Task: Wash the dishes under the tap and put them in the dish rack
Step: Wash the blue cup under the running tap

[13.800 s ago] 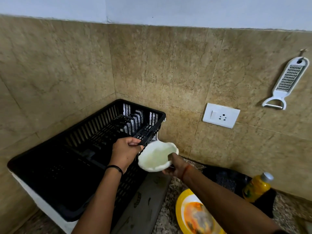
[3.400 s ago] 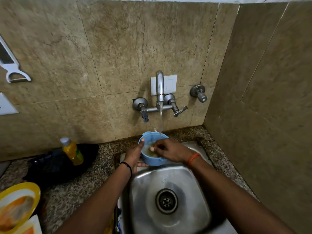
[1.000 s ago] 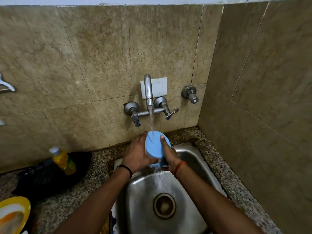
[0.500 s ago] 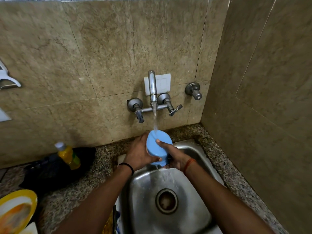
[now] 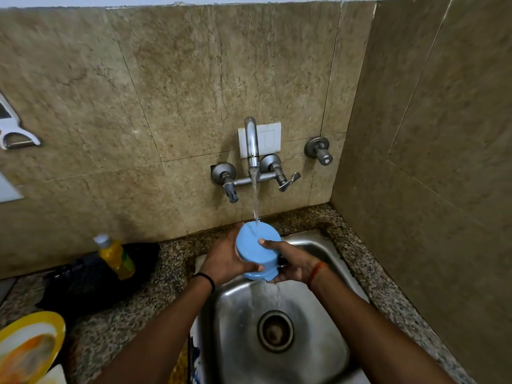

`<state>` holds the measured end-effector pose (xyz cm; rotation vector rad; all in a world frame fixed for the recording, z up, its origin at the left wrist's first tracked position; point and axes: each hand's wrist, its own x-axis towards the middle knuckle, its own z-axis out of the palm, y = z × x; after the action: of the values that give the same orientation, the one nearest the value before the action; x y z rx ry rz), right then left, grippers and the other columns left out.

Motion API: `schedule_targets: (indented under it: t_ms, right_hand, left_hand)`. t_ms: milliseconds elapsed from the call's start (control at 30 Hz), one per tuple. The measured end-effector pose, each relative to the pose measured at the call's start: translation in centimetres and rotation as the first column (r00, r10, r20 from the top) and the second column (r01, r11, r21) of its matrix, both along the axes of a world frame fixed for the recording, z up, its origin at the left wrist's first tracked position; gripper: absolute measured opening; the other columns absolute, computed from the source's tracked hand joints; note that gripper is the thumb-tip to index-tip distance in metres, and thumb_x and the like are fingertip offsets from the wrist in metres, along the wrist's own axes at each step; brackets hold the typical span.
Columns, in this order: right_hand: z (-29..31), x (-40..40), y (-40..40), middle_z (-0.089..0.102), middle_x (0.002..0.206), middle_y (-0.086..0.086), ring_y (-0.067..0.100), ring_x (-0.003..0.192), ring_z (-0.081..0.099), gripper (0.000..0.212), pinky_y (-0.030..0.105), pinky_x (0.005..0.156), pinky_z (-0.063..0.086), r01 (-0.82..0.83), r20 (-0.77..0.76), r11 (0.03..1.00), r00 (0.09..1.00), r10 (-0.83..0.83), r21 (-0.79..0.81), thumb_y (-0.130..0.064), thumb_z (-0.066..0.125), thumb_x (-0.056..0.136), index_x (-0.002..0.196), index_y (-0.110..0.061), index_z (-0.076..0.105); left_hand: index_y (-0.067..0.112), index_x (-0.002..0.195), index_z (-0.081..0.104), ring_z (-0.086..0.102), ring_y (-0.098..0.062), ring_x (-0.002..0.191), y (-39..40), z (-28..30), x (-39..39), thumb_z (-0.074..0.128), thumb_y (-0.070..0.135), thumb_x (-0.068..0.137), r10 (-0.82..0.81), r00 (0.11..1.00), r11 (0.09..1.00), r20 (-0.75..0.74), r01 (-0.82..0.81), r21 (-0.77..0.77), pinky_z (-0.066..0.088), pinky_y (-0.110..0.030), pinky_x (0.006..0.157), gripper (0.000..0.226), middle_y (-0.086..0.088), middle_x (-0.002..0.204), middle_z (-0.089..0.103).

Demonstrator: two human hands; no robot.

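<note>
Rinsing a blue bowl (image 5: 256, 246) under the running tap (image 5: 251, 139), you hold it upside down over the sink (image 5: 327, 322).

Your left hand (image 5: 225, 259) wraps the bowl's side, its grip curled round the wall; your right hand (image 5: 291, 263) curls round the opposite side, fingertips (image 5: 263, 241) pressing the upturned base. It looks like light, stiff plastic, wet and likely slippery, so keep hold at the rim flare, just below your grips. Left of your left hand, a yellow bottle (image 5: 116, 257) stands on the desk (image 5: 110, 322); its label cannot be read.
</note>
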<state>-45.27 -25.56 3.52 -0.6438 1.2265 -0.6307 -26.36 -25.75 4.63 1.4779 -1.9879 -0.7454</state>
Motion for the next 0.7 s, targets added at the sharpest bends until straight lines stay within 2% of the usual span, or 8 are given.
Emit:
schedule_targets:
  t_ms: [100, 200, 300, 367, 433, 467, 633, 700]
  right_hand:
    - [0.0, 0.0, 0.2, 0.066, 0.119, 0.014, 0.030, 0.106, 0.063, 0.049, 0.042, 0.080, 0.057, 0.043, 0.094, 0.999, 0.995, -0.042, -0.014, -0.035, 0.077, 0.075, 0.117, -0.015, 0.060]
    - [0.0, 0.3, 0.4, 0.071, 0.114, 0.014, 0.032, 0.106, 0.066, 0.052, 0.046, 0.087, 0.057, 0.188, 0.154, 0.976, 0.973, -0.170, -0.112, -0.025, 0.080, 0.073, 0.120, -0.009, 0.063]
    - [0.5, 0.6, 0.9, 0.069, 0.113, 0.010, 0.027, 0.102, 0.065, 0.068, 0.037, 0.071, 0.059, 0.345, 0.002, 0.909, 0.935, -0.355, -0.232, -0.021, 0.088, 0.061, 0.122, -0.010, 0.059]
    - [0.7, 0.4, 1.0, 0.063, 0.117, 0.007, 0.025, 0.104, 0.062, 0.078, 0.037, 0.073, 0.059, 0.363, -0.097, 0.870, 0.905, -0.414, -0.334, -0.019, 0.091, 0.057, 0.123, -0.012, 0.052]
    - [0.8, 0.4, 1.1, 0.058, 0.120, 0.006, 0.024, 0.108, 0.060, 0.081, 0.041, 0.079, 0.059, 0.293, -0.171, 0.851, 0.901, -0.398, -0.436, -0.020, 0.092, 0.055, 0.122, -0.014, 0.046]
    - [0.9, 0.3, 1.4, 0.057, 0.120, 0.004, 0.023, 0.109, 0.059, 0.081, 0.042, 0.080, 0.059, 0.226, -0.235, 0.840, 0.895, -0.379, -0.494, -0.022, 0.092, 0.055, 0.120, -0.016, 0.044]
    - [0.8, 0.3, 3.1, 0.054, 0.106, -0.009, 0.008, 0.094, 0.056, 0.068, 0.026, 0.068, 0.052, -0.264, -0.574, 0.671, 0.766, -0.291, -0.692, -0.052, 0.081, 0.062, 0.108, -0.031, 0.036]
    - [0.9, 0.2, 3.6, 0.055, 0.113, -0.003, 0.013, 0.098, 0.055, 0.058, 0.026, 0.072, 0.046, -0.468, -0.657, 0.507, 0.691, -0.300, -0.724, -0.054, 0.071, 0.076, 0.115, -0.027, 0.037]
  left_hand:
    - [0.037, 0.134, 0.042, 0.053, 0.002, 0.107, 0.0, -0.4, 0.1, 0.085, 0.064, 0.038, 0.007, 0.998, 0.999, -0.067, -0.004, 0.041, 0.044, -0.013, 0.083, 0.109, 0.033, 0.115, 0.051]
    - [0.032, 0.142, 0.038, 0.050, -0.007, 0.120, -0.1, -0.7, -0.1, 0.089, 0.054, 0.041, 0.001, 0.990, 0.994, -0.141, 0.014, 0.104, 0.048, -0.028, 0.097, 0.115, 0.014, 0.133, 0.052]
    - [0.027, 0.148, 0.030, 0.051, -0.017, 0.124, -0.1, -0.4, -0.3, 0.090, 0.028, 0.057, -0.004, 0.980, 0.964, -0.198, 0.056, 0.259, 0.051, -0.029, 0.094, 0.109, 0.000, 0.137, 0.051]
    - [0.028, 0.144, 0.037, 0.058, -0.019, 0.117, 0.0, 0.3, -0.5, 0.081, 0.022, 0.073, 0.050, 0.943, 0.899, -0.328, 0.100, 0.427, 0.054, -0.024, 0.081, 0.085, -0.002, 0.132, 0.057]
    - [0.027, 0.136, 0.047, 0.062, -0.023, 0.109, 0.0, 1.2, -0.8, 0.065, 0.041, 0.085, 0.183, 0.883, 0.790, -0.433, 0.131, 0.600, 0.053, -0.031, 0.080, 0.055, -0.005, 0.124, 0.063]
    - [0.024, 0.132, 0.051, 0.064, -0.026, 0.105, 0.0, 1.6, -1.2, 0.055, 0.053, 0.088, 0.255, 0.849, 0.740, -0.463, 0.138, 0.659, 0.053, -0.034, 0.079, 0.053, -0.009, 0.120, 0.064]
    - [0.017, 0.125, 0.047, 0.069, -0.030, 0.094, -0.5, 1.9, -2.6, 0.028, 0.084, 0.075, 0.392, 0.803, 0.635, -0.449, 0.118, 0.763, 0.059, -0.035, 0.066, 0.085, -0.020, 0.114, 0.065]
    - [0.013, 0.122, 0.053, 0.071, -0.033, 0.089, -0.9, 1.7, -2.8, 0.026, 0.085, 0.073, 0.481, 0.691, 0.570, -0.539, 0.220, 0.791, 0.059, -0.040, 0.065, 0.092, -0.022, 0.106, 0.069]
